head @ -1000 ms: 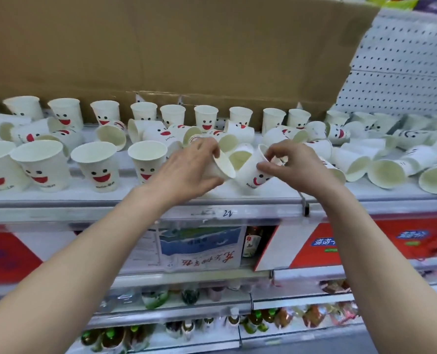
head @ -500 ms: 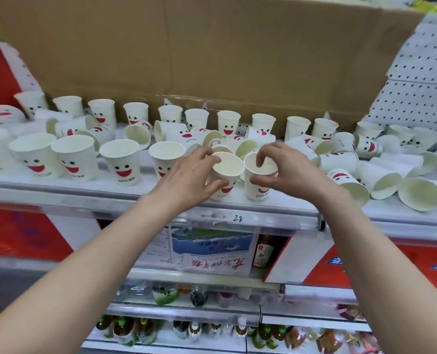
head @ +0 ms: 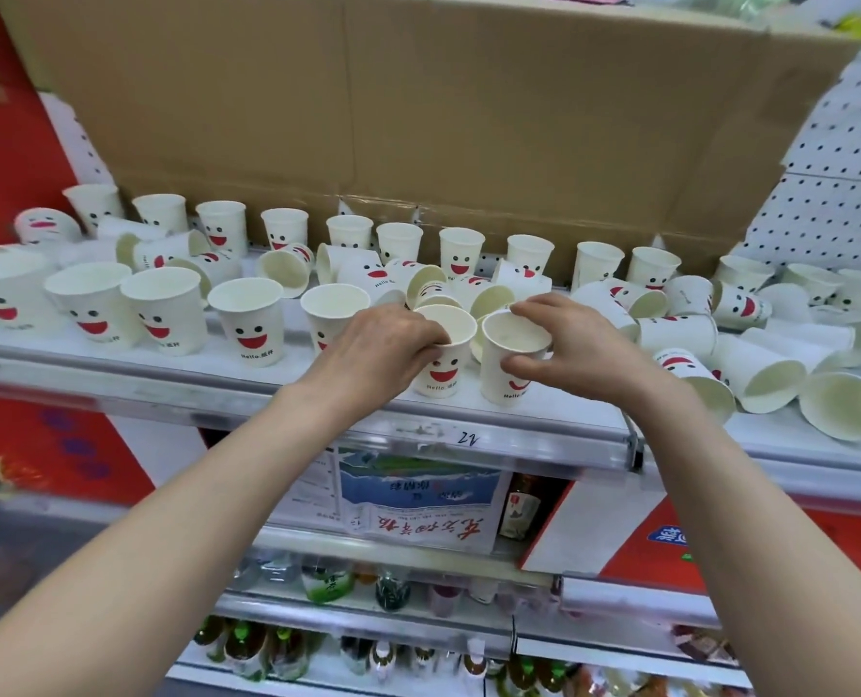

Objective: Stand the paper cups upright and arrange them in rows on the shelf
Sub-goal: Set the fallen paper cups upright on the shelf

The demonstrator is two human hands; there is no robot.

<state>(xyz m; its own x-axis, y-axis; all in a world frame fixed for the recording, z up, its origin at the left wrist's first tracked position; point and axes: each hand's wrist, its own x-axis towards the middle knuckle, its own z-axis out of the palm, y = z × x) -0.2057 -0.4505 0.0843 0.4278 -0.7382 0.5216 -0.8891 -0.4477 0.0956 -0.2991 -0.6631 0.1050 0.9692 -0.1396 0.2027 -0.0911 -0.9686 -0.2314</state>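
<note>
White paper cups printed with red smiling faces cover the shelf (head: 544, 420). My left hand (head: 373, 352) grips an upright cup (head: 443, 367) at the front edge. Just to its right, my right hand (head: 579, 344) holds a second upright cup (head: 511, 367) by the rim and side. Both cups stand on the shelf, side by side. A front row of upright cups (head: 250, 327) runs to the left. A back row of upright cups (head: 461, 251) lines the cardboard. Between the rows and on the right lie several tipped cups (head: 770, 379).
A large cardboard sheet (head: 418, 108) stands behind the cups. White pegboard (head: 831, 193) is at the right, a red panel (head: 11, 158) at the left. Below the shelf edge hang paper signs (head: 418, 500), with bottles (head: 267, 646) on lower shelves.
Both cups went from tilted in my hands to upright on the front of the shelf. The camera has turned left and come closer.
</note>
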